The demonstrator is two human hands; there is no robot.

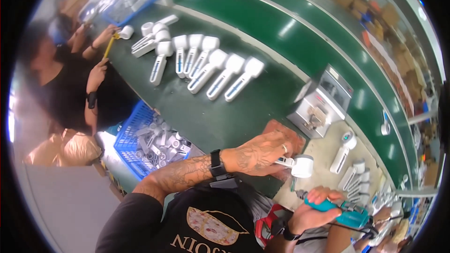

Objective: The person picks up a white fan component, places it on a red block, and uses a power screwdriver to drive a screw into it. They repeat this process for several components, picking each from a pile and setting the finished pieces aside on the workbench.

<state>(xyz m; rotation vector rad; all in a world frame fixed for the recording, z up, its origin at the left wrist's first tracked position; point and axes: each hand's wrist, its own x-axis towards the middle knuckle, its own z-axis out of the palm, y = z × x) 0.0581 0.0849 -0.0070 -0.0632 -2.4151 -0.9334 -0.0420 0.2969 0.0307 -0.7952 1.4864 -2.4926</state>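
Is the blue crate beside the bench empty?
No. The blue crate at the bench's near edge holds a heap of white plastic parts.

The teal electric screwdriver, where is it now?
In the head view, lower right: the right hand grips the teal screwdriver, just below the white handheld device held by the left hand.
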